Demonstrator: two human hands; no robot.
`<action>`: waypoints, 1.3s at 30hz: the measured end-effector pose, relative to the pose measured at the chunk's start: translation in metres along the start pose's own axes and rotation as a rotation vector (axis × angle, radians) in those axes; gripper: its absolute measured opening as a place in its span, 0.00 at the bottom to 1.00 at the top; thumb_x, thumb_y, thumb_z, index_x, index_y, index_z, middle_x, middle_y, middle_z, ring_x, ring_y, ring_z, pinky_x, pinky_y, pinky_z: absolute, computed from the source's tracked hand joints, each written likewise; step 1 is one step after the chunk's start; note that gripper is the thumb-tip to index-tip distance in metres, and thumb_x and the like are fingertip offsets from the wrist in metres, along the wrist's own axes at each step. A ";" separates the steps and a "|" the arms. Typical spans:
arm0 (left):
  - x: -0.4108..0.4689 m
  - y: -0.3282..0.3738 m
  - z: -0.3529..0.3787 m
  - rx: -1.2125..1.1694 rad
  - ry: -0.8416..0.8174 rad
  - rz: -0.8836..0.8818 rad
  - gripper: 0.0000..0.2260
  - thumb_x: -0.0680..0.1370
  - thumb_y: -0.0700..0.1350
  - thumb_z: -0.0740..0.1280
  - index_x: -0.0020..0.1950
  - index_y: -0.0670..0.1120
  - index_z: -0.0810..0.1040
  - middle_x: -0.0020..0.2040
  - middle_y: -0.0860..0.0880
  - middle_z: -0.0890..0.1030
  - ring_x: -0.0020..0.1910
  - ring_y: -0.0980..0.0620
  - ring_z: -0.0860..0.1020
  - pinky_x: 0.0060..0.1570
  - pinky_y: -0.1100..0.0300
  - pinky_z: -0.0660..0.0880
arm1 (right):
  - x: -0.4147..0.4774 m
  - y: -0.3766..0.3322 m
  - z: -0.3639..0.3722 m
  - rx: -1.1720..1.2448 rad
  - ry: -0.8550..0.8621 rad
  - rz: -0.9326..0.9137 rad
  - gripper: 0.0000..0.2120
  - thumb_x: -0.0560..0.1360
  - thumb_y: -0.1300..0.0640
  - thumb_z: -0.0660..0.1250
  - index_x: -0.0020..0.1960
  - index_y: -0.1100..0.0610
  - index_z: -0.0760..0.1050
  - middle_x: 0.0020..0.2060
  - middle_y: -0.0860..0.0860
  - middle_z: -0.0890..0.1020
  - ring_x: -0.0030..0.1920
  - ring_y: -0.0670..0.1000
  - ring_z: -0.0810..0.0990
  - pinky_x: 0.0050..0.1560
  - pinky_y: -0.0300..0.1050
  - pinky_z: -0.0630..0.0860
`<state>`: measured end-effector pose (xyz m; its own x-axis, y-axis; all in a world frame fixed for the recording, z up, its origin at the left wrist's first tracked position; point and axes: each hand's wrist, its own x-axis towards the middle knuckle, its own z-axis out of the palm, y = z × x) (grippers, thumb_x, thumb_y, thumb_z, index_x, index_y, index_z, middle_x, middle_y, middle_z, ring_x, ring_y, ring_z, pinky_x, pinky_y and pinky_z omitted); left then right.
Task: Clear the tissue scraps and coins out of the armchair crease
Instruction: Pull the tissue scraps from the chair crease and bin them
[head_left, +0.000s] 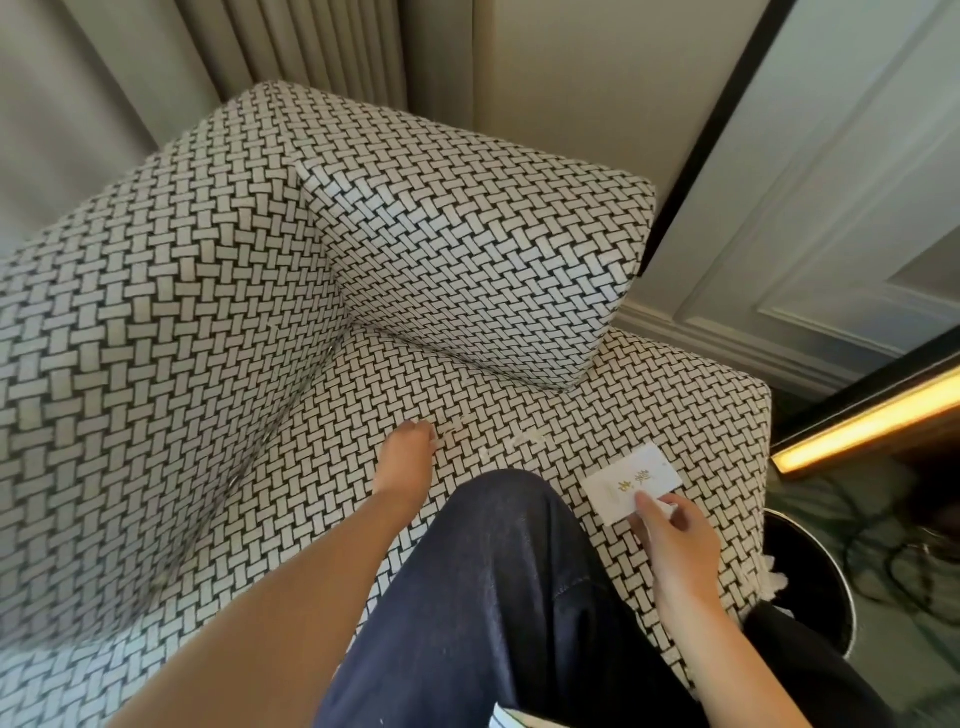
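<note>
- While laid on the armchair seat (649, 374), left hand (402, 462) touched tissue scraps (450, 432); grip could not be told.
- Right hand (675, 540) pinched white card (623, 480).

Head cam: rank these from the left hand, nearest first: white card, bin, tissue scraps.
1. tissue scraps: on the seat, at the left hand's fingertips.
2. white card: farther right on the seat, pinched by the right hand.
3. bin: on the floor, beyond the seat's right edge.
</note>
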<state>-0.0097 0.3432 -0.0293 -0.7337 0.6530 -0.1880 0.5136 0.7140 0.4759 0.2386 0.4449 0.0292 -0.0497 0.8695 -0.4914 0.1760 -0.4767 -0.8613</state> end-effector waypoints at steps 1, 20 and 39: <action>0.000 0.002 -0.001 -0.022 -0.004 -0.024 0.07 0.80 0.38 0.60 0.50 0.38 0.77 0.49 0.42 0.79 0.47 0.46 0.76 0.46 0.54 0.74 | 0.000 0.000 0.000 0.001 0.003 0.000 0.07 0.77 0.63 0.65 0.54 0.61 0.75 0.49 0.54 0.81 0.47 0.48 0.81 0.47 0.40 0.76; 0.030 0.090 0.013 0.101 -0.460 0.362 0.11 0.78 0.36 0.63 0.60 0.40 0.77 0.59 0.41 0.77 0.56 0.45 0.76 0.54 0.58 0.73 | 0.009 -0.003 -0.007 0.030 0.036 0.024 0.08 0.76 0.63 0.66 0.55 0.64 0.75 0.52 0.57 0.82 0.51 0.53 0.82 0.51 0.45 0.78; 0.032 0.012 -0.018 -0.378 0.024 -0.081 0.03 0.74 0.41 0.71 0.42 0.44 0.80 0.60 0.48 0.72 0.54 0.48 0.76 0.52 0.59 0.74 | -0.005 -0.004 0.005 0.092 -0.029 0.047 0.11 0.76 0.64 0.65 0.58 0.63 0.75 0.54 0.57 0.81 0.52 0.53 0.81 0.51 0.44 0.76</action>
<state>-0.0348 0.3683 -0.0137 -0.7778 0.5887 -0.2203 0.2560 0.6167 0.7444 0.2333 0.4423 0.0347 -0.0718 0.8426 -0.5337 0.0883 -0.5277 -0.8449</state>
